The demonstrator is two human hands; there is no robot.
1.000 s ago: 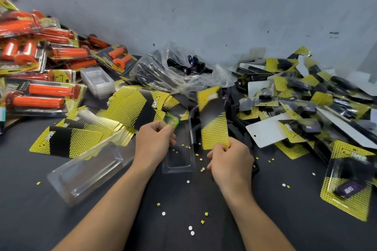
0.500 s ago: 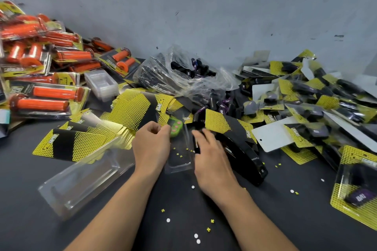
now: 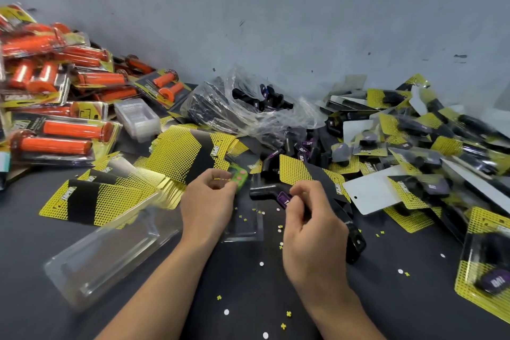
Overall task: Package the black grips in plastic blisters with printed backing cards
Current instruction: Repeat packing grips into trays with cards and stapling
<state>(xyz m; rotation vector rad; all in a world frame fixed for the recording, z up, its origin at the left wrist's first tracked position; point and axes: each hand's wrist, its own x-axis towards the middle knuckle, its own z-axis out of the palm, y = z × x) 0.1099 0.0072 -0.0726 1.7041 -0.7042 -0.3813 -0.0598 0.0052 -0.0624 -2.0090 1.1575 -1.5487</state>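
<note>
Ok, right hand [image 3: 311, 226] pinches the purple end of a black grip [image 3: 262, 192] at the far end of the clear blister [image 3: 242, 229] on the counter [image 3: 400, 298]; left hand [image 3: 209, 201] curled beside it, can't tell if gripping anything

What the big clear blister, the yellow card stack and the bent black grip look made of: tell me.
Big clear blister: thin moulded plastic, see-through, glossy glare. Yellow card stack: printed paperboard, probably; flat, fanned thin edges, slight sheen. Bent black grip: rubber or soft plastic, likely; matt black, purple printed end.
</note>
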